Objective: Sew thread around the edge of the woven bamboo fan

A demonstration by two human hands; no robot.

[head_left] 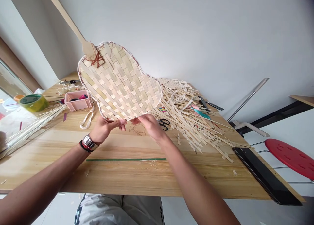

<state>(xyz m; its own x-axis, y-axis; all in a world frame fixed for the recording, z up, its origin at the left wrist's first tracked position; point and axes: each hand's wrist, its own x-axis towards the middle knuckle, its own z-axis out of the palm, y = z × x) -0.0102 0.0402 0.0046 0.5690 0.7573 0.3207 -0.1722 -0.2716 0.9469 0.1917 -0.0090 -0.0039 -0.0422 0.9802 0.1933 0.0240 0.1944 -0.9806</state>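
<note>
Far left, mid-height: roll of yellow-green tape [40, 104], long thin strips [36, 127] fanned below it on the wooden table [61, 172]. Next, pink basket [77, 104] with small items inside, white loop of cord [87, 120] just beside it. Left hand [103, 129], metal watch [87, 141] at the wrist, left of centre; thumb on the near face, fingers behind, pinching the lower rim of the woven fan [120, 84]. Fan is held up off the table, upper centre-left, tilted, pale handle [68, 20] running to the top left, reddish-brown thread [98, 59] crossed at its base. Green strip [122, 159] lies lower centre. Right hand [150, 126] at the same rim, centre, fingers bunched together; can't tell if they pinch it. Black-handled scissors [164, 124] just right, then heaped pale strips [193, 127]. Lower right: black tablet [267, 177]; red stool [289, 156] beyond, far right.
</note>
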